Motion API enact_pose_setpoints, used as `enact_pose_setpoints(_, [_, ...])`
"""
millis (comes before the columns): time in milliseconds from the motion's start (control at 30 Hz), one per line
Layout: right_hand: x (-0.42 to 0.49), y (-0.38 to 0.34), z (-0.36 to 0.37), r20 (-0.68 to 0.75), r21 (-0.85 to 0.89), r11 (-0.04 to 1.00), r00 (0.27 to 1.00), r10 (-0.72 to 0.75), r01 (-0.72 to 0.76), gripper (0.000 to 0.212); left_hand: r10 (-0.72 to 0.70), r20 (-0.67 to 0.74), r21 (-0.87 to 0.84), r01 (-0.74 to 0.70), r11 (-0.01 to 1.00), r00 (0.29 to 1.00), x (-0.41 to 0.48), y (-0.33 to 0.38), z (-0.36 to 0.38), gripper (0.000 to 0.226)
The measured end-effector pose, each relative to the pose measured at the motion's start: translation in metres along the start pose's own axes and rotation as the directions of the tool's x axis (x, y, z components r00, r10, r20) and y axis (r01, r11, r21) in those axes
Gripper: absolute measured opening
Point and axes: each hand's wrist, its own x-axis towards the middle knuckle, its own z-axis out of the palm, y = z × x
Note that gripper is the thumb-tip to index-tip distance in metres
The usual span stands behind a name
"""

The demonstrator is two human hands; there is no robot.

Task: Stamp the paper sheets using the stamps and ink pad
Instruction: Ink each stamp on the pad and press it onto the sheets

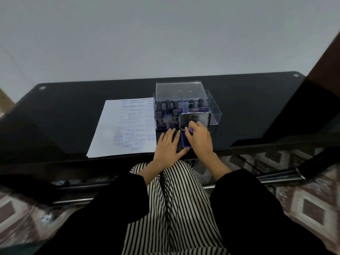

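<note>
A white paper sheet [125, 129] covered with purple stamp marks lies on the black glass table [64, 111]. To its right, near the table's front edge, sits a blue ink pad [186, 142] with its metal lid [195, 118] raised behind it. My right hand [199, 140] grips a purple stamp [191, 130] and holds it down on the ink pad. My left hand [168, 146] lies flat on the table beside the pad, fingers straight and thumb touching the pad's near corner. A clear plastic box [213, 111] behind the pad holds several dark-handled stamps [175, 105].
The box's clear lid [179, 90] stands open behind it. The table's front edge runs just below my hands, with my striped clothing and black sleeves under it. A patterned floor shows on both sides. A dark brown edge rises at the far right.
</note>
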Motion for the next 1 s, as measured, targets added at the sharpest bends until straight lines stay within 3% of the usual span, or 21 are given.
enact_pose_setpoints(300, [0.008,0.007,0.016,-0.198,0.073,0.993,0.977,-0.08,0.096,0.014,-0.008,-0.031,0.016,0.008,1.0,0.999,0.0,0.001,0.001,0.099])
enact_pose_setpoints(533, [-0.006,0.017,0.032,-0.413,-0.003,0.97,0.883,-0.222,0.242,0.021,0.001,-0.049,0.025,0.0,1.0,0.999,0.0,0.002,0.002,0.095])
enact_pose_setpoints(700, [-0.016,0.023,0.035,-0.435,0.033,0.95,0.86,-0.267,0.311,0.02,0.0,-0.034,0.056,0.002,0.998,0.999,0.001,0.001,0.003,0.096])
enact_pose_setpoints(1000, [0.016,0.018,0.03,-0.378,0.042,0.981,0.911,-0.162,0.192,0.025,0.0,-0.063,-0.004,0.0,1.0,0.998,0.001,0.001,0.003,0.095])
